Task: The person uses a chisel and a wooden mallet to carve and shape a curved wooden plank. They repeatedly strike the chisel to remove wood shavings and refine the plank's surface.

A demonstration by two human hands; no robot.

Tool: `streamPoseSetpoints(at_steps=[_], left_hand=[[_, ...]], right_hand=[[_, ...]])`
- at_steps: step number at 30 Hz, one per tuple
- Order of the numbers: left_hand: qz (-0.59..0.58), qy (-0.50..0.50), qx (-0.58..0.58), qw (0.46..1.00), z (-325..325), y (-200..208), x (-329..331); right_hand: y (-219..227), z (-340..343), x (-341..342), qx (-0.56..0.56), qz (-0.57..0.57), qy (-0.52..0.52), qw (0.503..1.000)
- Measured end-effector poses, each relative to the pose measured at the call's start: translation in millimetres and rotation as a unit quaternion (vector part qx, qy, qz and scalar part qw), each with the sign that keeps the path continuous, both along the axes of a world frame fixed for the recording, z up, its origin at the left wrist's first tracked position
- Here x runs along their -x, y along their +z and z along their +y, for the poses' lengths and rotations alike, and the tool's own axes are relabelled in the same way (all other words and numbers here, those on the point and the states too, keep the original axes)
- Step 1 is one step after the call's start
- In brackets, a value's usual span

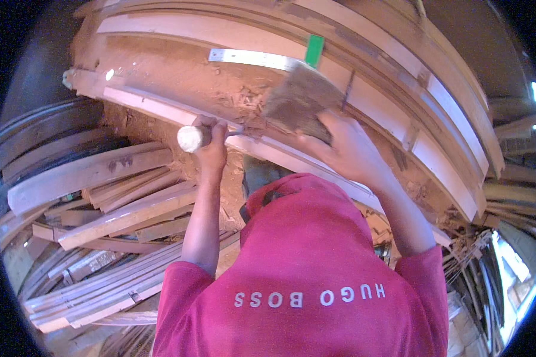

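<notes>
My left hand is closed round a chisel, whose pale round handle end points up toward me. The short stretch of blade that shows meets a narrow length of wood running across in front of me. To the right, my right hand is wrapped round a mallet with a thick, dark wooden head, slightly blurred. The head is raised above the wood, apart from the chisel; its handle is mostly hidden by my fingers. Wood chips lie just beyond the chisel.
A square with a metal blade and green stock lies beyond the mallet. Long boards run along the far side. Stacked timber fills the left, and more pieces lie at the right.
</notes>
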State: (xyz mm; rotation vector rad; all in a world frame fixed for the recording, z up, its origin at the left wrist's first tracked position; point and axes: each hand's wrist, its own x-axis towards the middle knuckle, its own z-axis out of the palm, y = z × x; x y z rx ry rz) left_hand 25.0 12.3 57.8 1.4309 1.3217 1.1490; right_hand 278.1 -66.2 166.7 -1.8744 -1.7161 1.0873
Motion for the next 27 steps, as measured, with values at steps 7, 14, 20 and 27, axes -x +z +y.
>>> streamPoseSetpoints(at_steps=[7,14,20,27], left_hand=[[-0.307,0.048,0.055,0.949,2,4,24],[-0.217,0.167,0.036,0.961,-31,30,46],[-0.185,0.156,0.057,0.968,-65,51,62],[-0.188,0.014,0.035,0.981,-76,74,64]], right_hand=[[-40,-70,-14,0.122,-0.047,-0.141,0.981],[-78,-156,-16,0.182,0.010,-0.221,0.958],[-76,-190,4,0.199,-0.006,-0.248,0.948],[-83,-250,41,0.083,0.001,-0.332,0.940]])
